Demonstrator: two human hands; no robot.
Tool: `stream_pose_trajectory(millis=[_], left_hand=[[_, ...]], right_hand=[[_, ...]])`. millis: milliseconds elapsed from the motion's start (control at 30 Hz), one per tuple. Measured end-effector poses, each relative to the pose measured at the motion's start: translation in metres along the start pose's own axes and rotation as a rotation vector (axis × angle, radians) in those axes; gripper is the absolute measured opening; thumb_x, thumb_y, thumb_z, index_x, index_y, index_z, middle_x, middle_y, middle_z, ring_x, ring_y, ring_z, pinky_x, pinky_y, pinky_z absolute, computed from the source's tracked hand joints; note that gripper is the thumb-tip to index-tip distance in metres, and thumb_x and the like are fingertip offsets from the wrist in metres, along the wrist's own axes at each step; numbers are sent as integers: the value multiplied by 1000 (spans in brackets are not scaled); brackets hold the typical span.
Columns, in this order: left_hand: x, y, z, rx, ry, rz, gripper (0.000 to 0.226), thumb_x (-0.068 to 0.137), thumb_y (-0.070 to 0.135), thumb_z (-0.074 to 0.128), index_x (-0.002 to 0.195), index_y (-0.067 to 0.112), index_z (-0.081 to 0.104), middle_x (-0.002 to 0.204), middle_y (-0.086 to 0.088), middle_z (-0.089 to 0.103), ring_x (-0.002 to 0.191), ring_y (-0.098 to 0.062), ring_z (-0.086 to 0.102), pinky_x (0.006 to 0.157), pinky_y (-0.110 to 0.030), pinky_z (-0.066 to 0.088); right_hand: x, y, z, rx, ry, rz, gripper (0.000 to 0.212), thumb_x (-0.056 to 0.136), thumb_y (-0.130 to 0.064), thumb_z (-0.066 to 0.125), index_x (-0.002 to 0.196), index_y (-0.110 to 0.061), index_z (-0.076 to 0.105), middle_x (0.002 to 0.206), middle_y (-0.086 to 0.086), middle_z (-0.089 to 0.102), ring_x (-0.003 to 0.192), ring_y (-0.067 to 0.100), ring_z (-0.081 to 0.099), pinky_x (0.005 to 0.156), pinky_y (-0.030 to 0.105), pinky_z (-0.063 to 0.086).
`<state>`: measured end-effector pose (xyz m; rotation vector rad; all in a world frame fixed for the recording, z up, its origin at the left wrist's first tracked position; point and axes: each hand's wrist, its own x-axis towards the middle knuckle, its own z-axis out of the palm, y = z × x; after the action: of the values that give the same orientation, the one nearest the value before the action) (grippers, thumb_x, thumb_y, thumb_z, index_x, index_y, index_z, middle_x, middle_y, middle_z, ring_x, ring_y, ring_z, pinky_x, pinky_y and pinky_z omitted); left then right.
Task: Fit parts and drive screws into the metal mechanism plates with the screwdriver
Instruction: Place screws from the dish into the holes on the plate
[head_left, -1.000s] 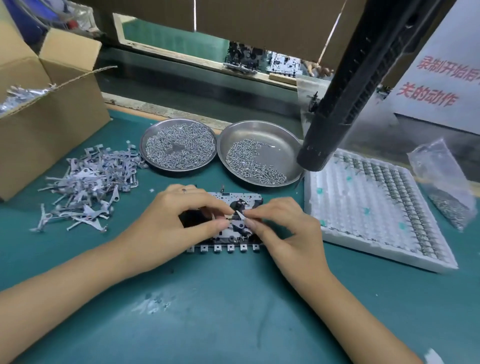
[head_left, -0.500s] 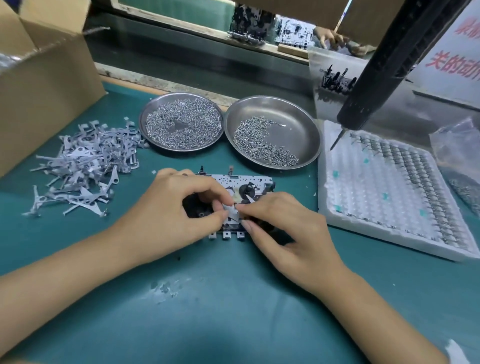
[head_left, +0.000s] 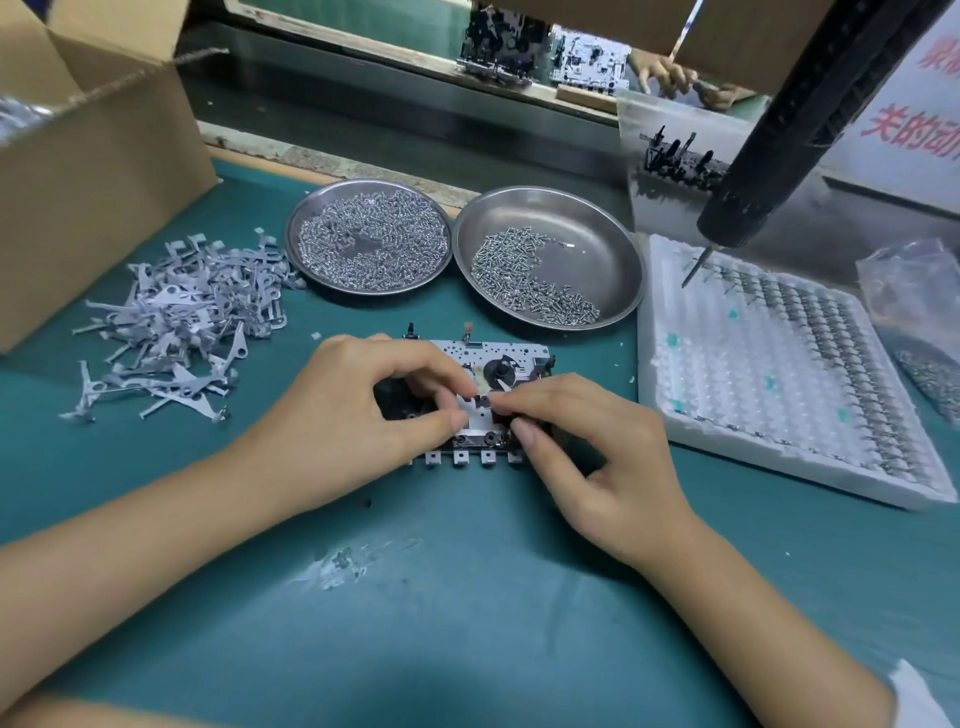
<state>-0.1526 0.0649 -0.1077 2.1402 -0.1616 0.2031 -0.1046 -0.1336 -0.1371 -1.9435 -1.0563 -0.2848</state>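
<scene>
— Head camera: where's the plate, and how does it lie?

— The mechanism plate (head_left: 485, 395) sits flat on the worktop (head_left: 467, 597) right in front of me, long axis running left to right, its row of tabs along the edge nearest me. My left hand (head_left: 358, 410) curls over its left half, my right hand (head_left: 587, 452) comes in from the right — both pinch a small metal part (head_left: 475, 408) at the middle of the plate, fingertips nearly meeting. Neither is nearer; they share the spot.

— And the screwdriver?

— The screwdriver (head_left: 779, 145) hangs over the far right, tip above the white tray (head_left: 779, 389), well apart from the plate. My right hand is the closer one to it, I'd judge. Screws lie in the right dish (head_left: 550, 260), just beyond the plate.

— Room to move?

— Open worktop toward me; the loose levers (head_left: 176, 322) crowd the left, the tray edge the right.
</scene>
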Motion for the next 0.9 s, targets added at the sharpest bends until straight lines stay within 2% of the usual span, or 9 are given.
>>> stream_pose_trajectory(millis=[100, 233, 367, 500, 634, 700, 800, 900], left_hand=[[0, 0, 0, -8, -7, -10, 20, 73, 10, 77, 84, 26, 72, 70, 11, 70, 74, -6, 63, 76, -13, 45], [0, 1, 0, -74, -15, -54, 21, 74, 6, 76, 85, 24, 71, 70, 9, 71, 67, -6, 63, 69, -6, 44], [-1, 2, 2, -66, -10, -64, 22, 73, 6, 76, 85, 24, 71, 69, 10, 70, 67, -3, 62, 69, -4, 42], [0, 1, 2, -102, 2, -121, 17, 72, 7, 78, 74, 23, 71, 64, 8, 70, 57, -1, 59, 60, -6, 44], [2, 0, 2, -103, -30, -133, 21, 72, 4, 76, 72, 24, 70, 60, 7, 68, 52, 1, 55, 57, -8, 43], [3, 0, 1, -106, -54, -129, 26, 72, -1, 75, 74, 24, 70, 60, 8, 68, 54, 2, 55, 59, -9, 43], [5, 0, -2, -113, -77, -124, 27, 72, -2, 75, 78, 24, 71, 63, 7, 70, 54, 4, 57, 59, -8, 44], [5, -3, -2, -132, -73, -123, 24, 72, 3, 77, 78, 26, 71, 65, 6, 71, 57, 3, 59, 60, -8, 44]], right_hand=[[1, 0, 0, 10, -8, 22, 20, 85, 1, 62, 102, -3, 71, 94, 2, 68, 87, 14, 62, 80, 24, 48], [0, 0, 5, -152, -63, -49, 16, 85, -9, 67, 99, -2, 72, 96, 6, 65, 89, 18, 59, 82, 23, 47], [0, -1, 6, -233, -83, -78, 13, 87, -9, 64, 92, 1, 72, 95, 11, 63, 87, 24, 59, 79, 31, 48], [-4, -7, 15, -320, -15, -70, 10, 86, -3, 62, 85, 5, 69, 91, 13, 64, 81, 30, 60, 69, 40, 50], [-3, -11, 21, -365, 43, -36, 7, 83, 1, 64, 80, 5, 68, 86, 13, 65, 75, 32, 60, 62, 40, 50], [-2, -12, 21, -339, 57, -17, 6, 81, 1, 65, 78, 4, 69, 84, 11, 65, 74, 30, 60, 66, 35, 48], [0, -13, 17, -178, 101, 83, 7, 83, -2, 64, 80, 0, 71, 84, 6, 64, 77, 20, 59, 70, 21, 45], [2, -12, 12, -2, 173, 196, 12, 87, -4, 59, 85, -3, 71, 84, 3, 66, 80, 12, 60, 73, 19, 46]])
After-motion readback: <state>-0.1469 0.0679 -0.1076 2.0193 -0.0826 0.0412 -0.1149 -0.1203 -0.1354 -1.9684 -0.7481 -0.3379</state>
